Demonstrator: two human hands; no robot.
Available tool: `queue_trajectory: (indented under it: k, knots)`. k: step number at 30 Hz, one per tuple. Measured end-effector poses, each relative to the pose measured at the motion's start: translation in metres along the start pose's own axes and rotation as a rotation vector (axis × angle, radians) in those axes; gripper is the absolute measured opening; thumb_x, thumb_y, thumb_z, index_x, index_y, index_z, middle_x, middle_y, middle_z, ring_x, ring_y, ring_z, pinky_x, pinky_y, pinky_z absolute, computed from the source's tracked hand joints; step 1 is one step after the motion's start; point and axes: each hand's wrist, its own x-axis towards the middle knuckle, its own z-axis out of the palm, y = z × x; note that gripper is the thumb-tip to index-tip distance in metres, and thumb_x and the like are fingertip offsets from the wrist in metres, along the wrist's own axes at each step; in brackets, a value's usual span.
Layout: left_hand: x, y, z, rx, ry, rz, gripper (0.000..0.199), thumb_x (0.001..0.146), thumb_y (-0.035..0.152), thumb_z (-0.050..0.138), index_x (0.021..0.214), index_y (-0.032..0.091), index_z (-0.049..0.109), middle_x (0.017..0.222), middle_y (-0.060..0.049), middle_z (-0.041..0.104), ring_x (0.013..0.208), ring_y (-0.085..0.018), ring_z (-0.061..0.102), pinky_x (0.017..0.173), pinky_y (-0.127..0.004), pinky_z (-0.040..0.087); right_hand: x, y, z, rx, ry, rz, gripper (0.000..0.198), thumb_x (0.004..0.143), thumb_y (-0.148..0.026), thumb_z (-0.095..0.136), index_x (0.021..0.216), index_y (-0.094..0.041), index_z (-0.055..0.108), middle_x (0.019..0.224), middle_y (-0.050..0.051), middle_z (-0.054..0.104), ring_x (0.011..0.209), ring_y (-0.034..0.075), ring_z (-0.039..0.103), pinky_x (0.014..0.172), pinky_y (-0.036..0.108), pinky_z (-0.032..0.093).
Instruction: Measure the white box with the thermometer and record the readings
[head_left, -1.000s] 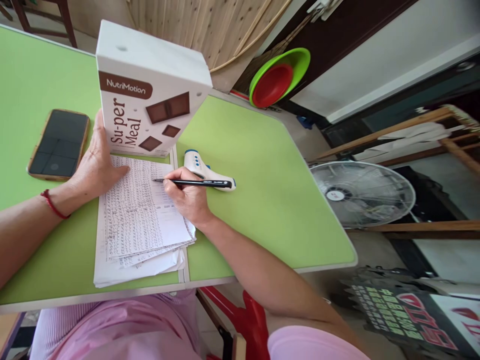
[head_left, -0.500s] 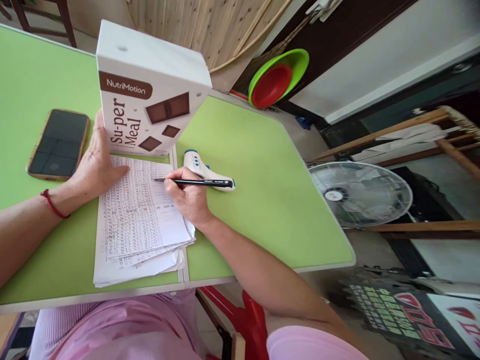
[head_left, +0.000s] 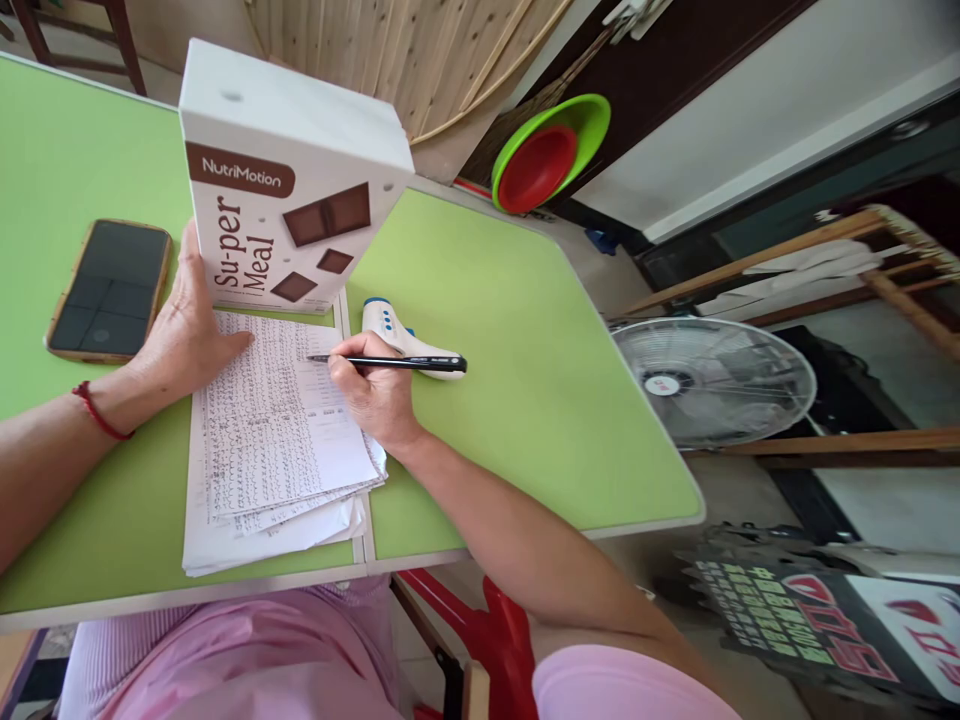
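My right hand (head_left: pixel 375 390) is closed around a black pen (head_left: pixel 412 363), its tip at the handwritten lines on the top sheet of a stack of papers (head_left: pixel 270 430). My left hand (head_left: pixel 184 325) has its fingers stretched out and apart. The thumb rests on the upper left of the sheet, while the fingers reach along the left side of a white NutriMotion box (head_left: pixel 247 215), partly hidden by it. That box stands upright just behind the papers. A white and blue infrared thermometer (head_left: pixel 390 325) lies behind the pen, partly covered by my right hand.
A phone (head_left: pixel 112 285) in a brown case lies left of my left hand on the green table (head_left: pixel 525 400). Beyond the table's right edge stands a fan (head_left: pixel 712 385). Green and red basins (head_left: pixel 536 170) lean at the back. A red stool (head_left: pixel 502 640) is underneath.
The whole view has shifted slightly, so things appear a little further left. My right hand keeps the pen on the paper; my left hand stays beside the box.
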Motion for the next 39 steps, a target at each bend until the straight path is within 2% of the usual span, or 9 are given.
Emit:
queue_trajectory:
  k: [3,8,12,18,24,28,35,39]
  knots:
    - [0.001,0.0,-0.001,0.006,-0.022,-0.006,0.112,0.065,0.027,0.071,0.154,0.03,0.003,0.163,-0.004,0.013,0.15,-0.041,0.014,0.122,-0.065,0.027,0.0,0.0,0.0,-0.017,0.014,0.008,0.011,0.078,-0.029,0.057,0.07,-0.023,0.054,0.06,-0.005,0.053,0.053,0.009,0.042,0.051,0.025,0.037]
    - [0.0,-0.004,0.001,-0.011,0.023,0.031,0.108,0.067,0.029,0.073,0.152,0.038,0.008,0.163,0.0,0.016,0.152,-0.039,0.012,0.125,-0.06,0.025,0.0,0.002,0.0,-0.024,0.007,-0.017,0.009,0.079,-0.026,0.057,0.072,-0.022,0.053,0.06,-0.005,0.051,0.053,0.01,0.042,0.051,0.025,0.037]
    - [0.0,0.0,0.0,0.012,-0.026,-0.024,0.11,0.069,0.032,0.072,0.153,0.032,0.002,0.163,-0.001,0.012,0.151,-0.04,0.012,0.124,-0.064,0.025,0.0,0.002,0.0,-0.016,0.002,-0.045,0.01,0.079,-0.025,0.056,0.071,-0.022,0.052,0.058,-0.006,0.05,0.051,0.009,0.041,0.05,0.025,0.035]
    - [0.0,0.007,-0.001,-0.017,-0.001,-0.011,0.099,0.069,0.025,0.068,0.15,0.038,0.012,0.159,0.0,0.02,0.15,-0.037,0.018,0.12,-0.066,0.031,0.0,0.001,-0.001,-0.044,0.002,-0.065,0.011,0.08,-0.025,0.055,0.069,-0.022,0.051,0.058,-0.006,0.05,0.052,0.008,0.043,0.05,0.024,0.035]
    - [0.0,0.007,0.0,0.025,-0.005,-0.039,0.107,0.066,0.022,0.069,0.152,0.028,0.005,0.159,-0.009,0.017,0.149,-0.04,0.017,0.12,-0.067,0.028,-0.001,0.001,-0.001,-0.011,0.036,-0.082,0.011,0.08,-0.025,0.056,0.071,-0.022,0.053,0.059,-0.006,0.052,0.052,0.008,0.044,0.05,0.024,0.036]
    - [0.0,0.004,0.001,-0.009,0.019,-0.018,0.1,0.067,0.022,0.068,0.149,0.037,0.013,0.158,-0.003,0.02,0.15,-0.038,0.015,0.121,-0.066,0.028,-0.001,0.002,0.0,-0.021,0.037,-0.056,0.01,0.08,-0.028,0.056,0.072,-0.022,0.055,0.059,-0.006,0.053,0.051,0.009,0.044,0.05,0.024,0.036]
    - [0.0,0.003,0.001,-0.026,0.011,-0.017,0.1,0.067,0.022,0.069,0.149,0.033,0.014,0.16,-0.002,0.02,0.15,-0.038,0.015,0.121,-0.068,0.026,-0.001,0.004,0.0,-0.061,-0.008,-0.038,0.011,0.081,-0.03,0.055,0.074,-0.022,0.054,0.061,-0.006,0.053,0.053,0.009,0.045,0.052,0.025,0.038]
    - [-0.001,0.003,0.001,-0.024,0.014,-0.027,0.099,0.066,0.022,0.071,0.148,0.034,0.016,0.159,-0.001,0.021,0.15,-0.038,0.016,0.121,-0.067,0.027,-0.001,0.005,0.0,-0.027,-0.008,-0.065,0.01,0.082,-0.028,0.056,0.074,-0.022,0.054,0.061,-0.006,0.052,0.053,0.009,0.044,0.051,0.024,0.038]
